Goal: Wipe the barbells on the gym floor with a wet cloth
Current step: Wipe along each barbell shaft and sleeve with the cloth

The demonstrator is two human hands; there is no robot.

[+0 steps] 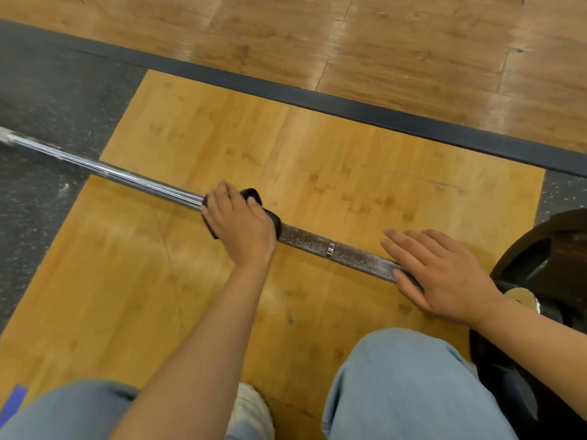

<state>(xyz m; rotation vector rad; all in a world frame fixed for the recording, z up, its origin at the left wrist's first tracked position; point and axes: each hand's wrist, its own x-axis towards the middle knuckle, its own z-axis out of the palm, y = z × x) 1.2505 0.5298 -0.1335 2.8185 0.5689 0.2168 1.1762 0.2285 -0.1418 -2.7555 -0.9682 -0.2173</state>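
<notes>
A: Where is the cloth [246, 208] now?

B: It is a dark cloth, wrapped around the barbell [317, 241] shaft. The left hand [239, 222] holds it there, with the fingers curled over the top of the bar, so the grip is closed around cloth and bar together.

A: And the bar itself, where does it lie?

B: It lies on the light wooden platform [317, 160]. From the grip, the smooth shiny part goes away to the left, over the dark rubber floor [47, 100]. To the right of the grip is the rough knurled part with one thin smooth ring.

A: What does the other hand do?

B: The right hand [441, 274] rests flat on the knurled part, well apart from the cloth. Its fingers are straight and hold nothing. Just behind this hand is a black weight plate [540, 265].

A: Anything nearer than the grip?

B: The knees in light blue jeans [403, 385], and a white shoe [251, 408] between them.
</notes>
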